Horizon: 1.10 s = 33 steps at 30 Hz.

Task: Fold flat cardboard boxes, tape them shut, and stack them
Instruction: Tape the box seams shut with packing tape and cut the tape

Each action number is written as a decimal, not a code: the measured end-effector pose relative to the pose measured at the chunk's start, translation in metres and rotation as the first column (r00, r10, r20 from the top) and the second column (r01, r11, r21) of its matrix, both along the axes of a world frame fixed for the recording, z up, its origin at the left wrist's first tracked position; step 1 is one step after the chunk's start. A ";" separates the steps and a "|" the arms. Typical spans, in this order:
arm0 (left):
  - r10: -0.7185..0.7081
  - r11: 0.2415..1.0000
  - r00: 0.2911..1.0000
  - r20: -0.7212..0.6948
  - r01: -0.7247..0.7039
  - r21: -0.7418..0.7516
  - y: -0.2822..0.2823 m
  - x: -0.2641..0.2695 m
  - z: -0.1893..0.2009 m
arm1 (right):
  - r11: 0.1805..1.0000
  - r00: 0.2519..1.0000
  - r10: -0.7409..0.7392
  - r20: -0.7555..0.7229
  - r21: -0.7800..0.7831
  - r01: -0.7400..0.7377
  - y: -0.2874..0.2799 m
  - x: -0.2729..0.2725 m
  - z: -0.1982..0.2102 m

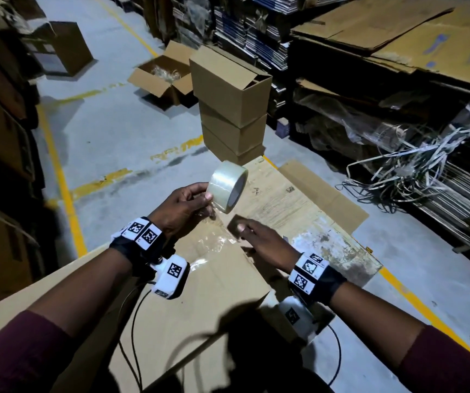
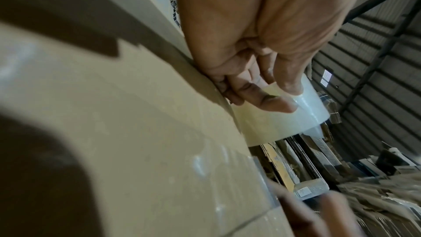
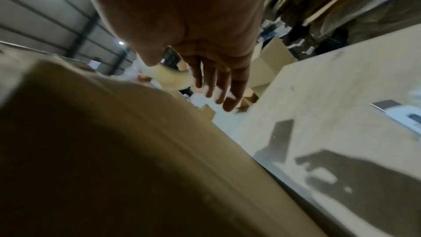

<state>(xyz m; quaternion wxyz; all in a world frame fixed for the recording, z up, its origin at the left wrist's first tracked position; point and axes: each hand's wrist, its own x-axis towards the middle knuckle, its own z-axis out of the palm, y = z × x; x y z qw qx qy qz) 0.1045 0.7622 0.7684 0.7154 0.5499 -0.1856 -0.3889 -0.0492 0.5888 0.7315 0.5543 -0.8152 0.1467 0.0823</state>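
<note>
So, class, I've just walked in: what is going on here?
A person is taping a cardboard box shut. The left hand grips a roll of clear tape, with a strip pulled down onto the box top. The right hand, fingers straight, is at the box's far edge by the strip. Behind, a stack of finished boxes stands on the floor.

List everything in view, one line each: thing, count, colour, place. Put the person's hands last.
Roll of clear packing tape: one, translucent white, held above the box, a strip running down to it.
Brown cardboard box being taped: one, directly under the hands.
Flat cardboard sheet: one, tan, on the floor beyond the box.
Stack of folded brown boxes: about three, ahead on the floor.
Open cardboard box: one, brown, behind the stack.
Tangled strapping: one heap, pale, right.
Flat cardboard piles: several, brown, right.
Left hand: grips the roll.
Right hand: fingers extended at the box's far edge.
</note>
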 end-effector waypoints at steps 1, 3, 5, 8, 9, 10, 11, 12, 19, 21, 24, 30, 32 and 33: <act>0.005 1.000 1.000 0.001 -0.005 -0.005 0.000 -0.001 0.000 | 1.000 0.996 0.002 0.088 -0.025 0.001 0.001 -0.005 0.008; 0.007 1.000 1.000 -0.004 -0.007 -0.016 -0.001 0.000 0.000 | 0.988 0.986 0.024 0.167 -0.155 0.003 0.005 -0.011 0.018; 0.015 1.000 1.000 -0.020 -0.015 -0.017 0.000 0.002 -0.002 | 0.994 0.999 -0.011 0.030 -0.108 0.014 0.008 -0.008 0.017; 0.031 0.999 0.999 -0.039 -0.031 -0.017 -0.001 0.002 -0.006 | 0.915 0.952 -0.130 -0.277 0.335 0.223 0.010 0.002 0.021; 0.039 0.999 0.998 -0.040 -0.040 -0.015 -0.001 0.001 -0.006 | 0.877 0.940 -0.150 -0.308 0.396 0.270 0.010 0.004 0.021; 0.047 0.999 0.998 -0.037 -0.047 -0.008 -0.002 0.000 -0.006 | 0.865 0.939 -0.158 -0.305 0.416 0.281 0.010 0.005 0.021; 0.053 0.999 0.998 -0.030 -0.052 0.003 -0.002 -0.001 -0.006 | 0.862 0.945 -0.155 -0.290 0.427 0.272 0.010 0.005 0.020; 0.051 0.999 0.998 -0.022 -0.051 0.012 -0.002 -0.002 -0.005 | 0.862 0.950 -0.141 -0.277 0.437 0.256 0.010 0.005 0.020; 0.052 0.999 0.998 -0.023 -0.052 0.009 -0.004 -0.004 -0.003 | 0.786 0.896 -0.114 -0.429 0.513 0.346 0.001 0.007 0.022; 0.054 0.999 0.998 -0.027 -0.054 0.004 -0.004 -0.003 -0.005 | 0.768 0.900 -0.119 -0.420 0.536 0.351 0.002 0.009 0.026; 0.051 0.999 0.998 -0.030 -0.051 -0.003 -0.004 -0.004 -0.006 | 0.729 0.900 -0.136 -0.414 0.573 0.374 0.003 0.011 0.027; 0.050 0.998 0.998 -0.039 -0.051 -0.021 -0.004 -0.002 -0.009 | 0.680 0.896 -0.296 -0.330 0.585 0.441 0.007 0.009 0.028; 0.044 0.999 0.998 -0.046 -0.045 -0.024 -0.004 -0.002 -0.009 | 0.626 0.890 -0.380 -0.251 0.638 0.448 0.004 0.007 0.023; 0.043 0.999 0.998 -0.050 -0.044 -0.025 -0.004 -0.002 -0.010 | 0.613 0.890 -0.400 -0.221 0.657 0.439 0.002 0.005 0.021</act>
